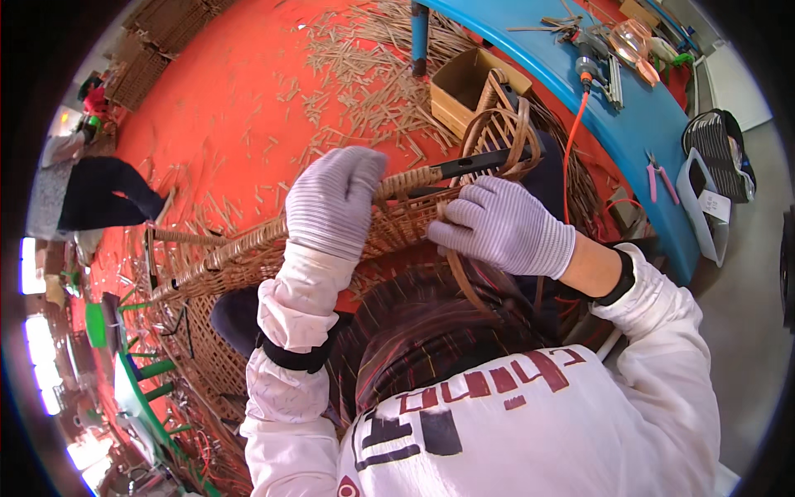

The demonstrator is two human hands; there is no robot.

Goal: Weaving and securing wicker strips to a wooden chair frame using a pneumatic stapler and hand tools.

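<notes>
A long woven rattan frame point(240, 248) lies slanting across my lap, its rim partly wrapped in strips and partly bare black bar point(484, 161). My left hand point(334, 203), in a striped light glove, is closed over the wrapped rim. Its fingertips are hidden, so what they hold does not show. My right hand point(507, 225), gloved alike, is curled closed just below the bare bar. A rattan strip point(468, 286) hangs down from its fingers. Beyond this hand, loops of rattan point(513, 124) curl around the frame's far right end.
A blue table point(633, 132) at right bears a nail gun point(600, 66) with an orange hose and pink-handled pliers point(660, 178). A cardboard box point(464, 91) stands beside it. Rattan offcuts point(364, 91) litter the red floor. Another person point(91, 195) is at far left.
</notes>
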